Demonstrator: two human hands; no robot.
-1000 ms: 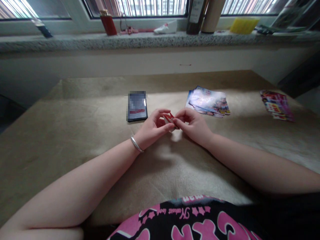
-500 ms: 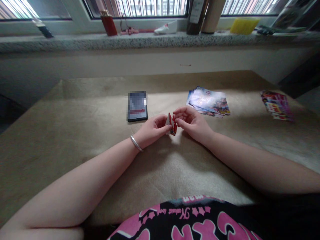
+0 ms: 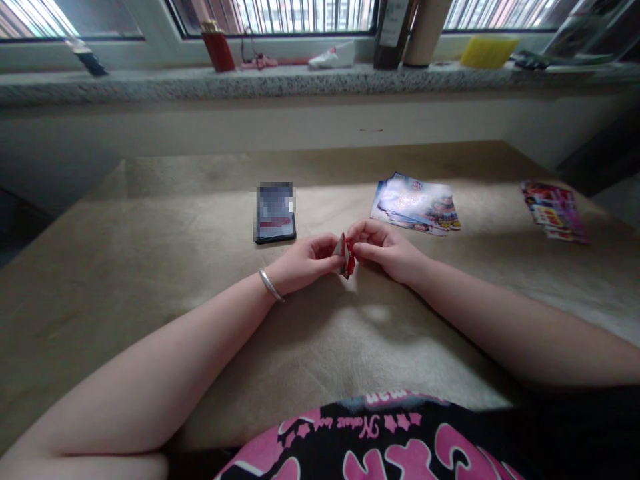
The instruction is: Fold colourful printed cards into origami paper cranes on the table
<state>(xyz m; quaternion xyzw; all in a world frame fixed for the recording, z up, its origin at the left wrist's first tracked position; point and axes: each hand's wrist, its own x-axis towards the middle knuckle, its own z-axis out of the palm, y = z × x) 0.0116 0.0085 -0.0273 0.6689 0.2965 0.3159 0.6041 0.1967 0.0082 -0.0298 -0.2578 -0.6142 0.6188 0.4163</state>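
Observation:
Between my two hands, just above the middle of the table, is a small piece of folded paper [image 3: 347,257], red and pale grey with pointed tips. My left hand [image 3: 313,261], with a silver bangle at its wrist, pinches the paper's left side between thumb and fingers. On the other side my right hand [image 3: 385,250] has its thumb and forefinger closed on the red edge. Its remaining fingers curl behind. The fingers cover part of the paper.
A phone [image 3: 276,230] with a blurred screen lies beyond my left hand. Glossy printed sheets [image 3: 417,200] are fanned beyond my right hand. More colourful printed papers [image 3: 555,212] lie far right. Bottles and a yellow block [image 3: 489,52] stand on the stone windowsill [image 3: 300,83].
Both hands have moved slightly toward me with the folded paper. My right fingers have come closer in and closed on its red edge. The paper has turned a little.

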